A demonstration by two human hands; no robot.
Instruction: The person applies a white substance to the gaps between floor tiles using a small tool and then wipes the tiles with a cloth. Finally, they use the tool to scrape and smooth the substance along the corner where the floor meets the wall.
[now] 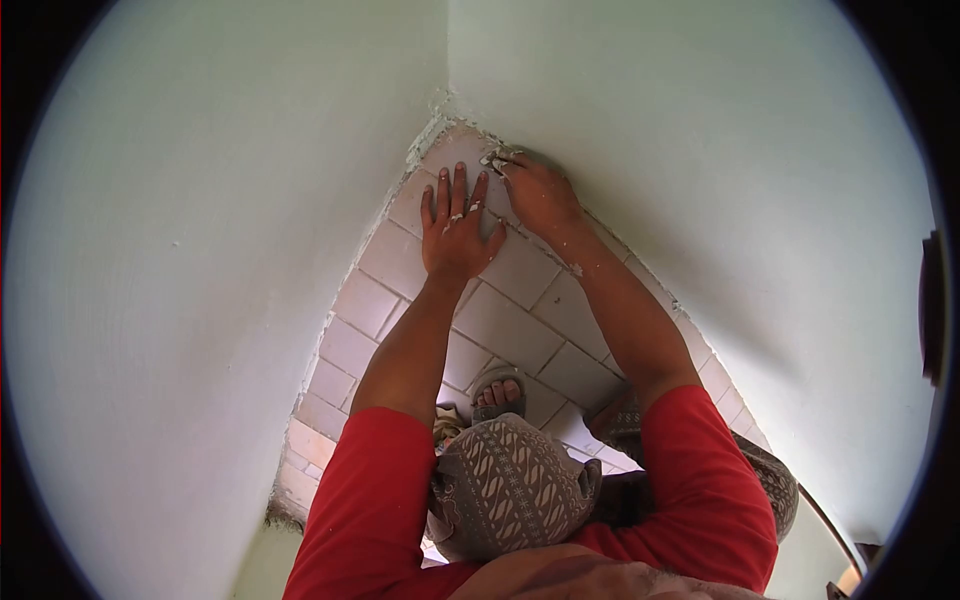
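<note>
My left hand (460,238) lies palm down on the pale floor tiles (508,325), its fingers spread towards the corner. Flecks of white paste stick to those fingers. Close by on the right, my right hand (542,198) is at the joint between floor and right wall, fingers curled in. Whitish paste (497,160) shows around its fingertips; whether they also grip a small tool is hidden. A rough line of white filler (428,138) runs along the foot of the left wall near the corner.
Pale green walls, the left wall (220,250) and the right wall (700,150), meet ahead in a narrow corner. My sandalled foot (498,392) and patterned cloth over my knee (515,485) are below. A dark object (932,305) is at the far right edge.
</note>
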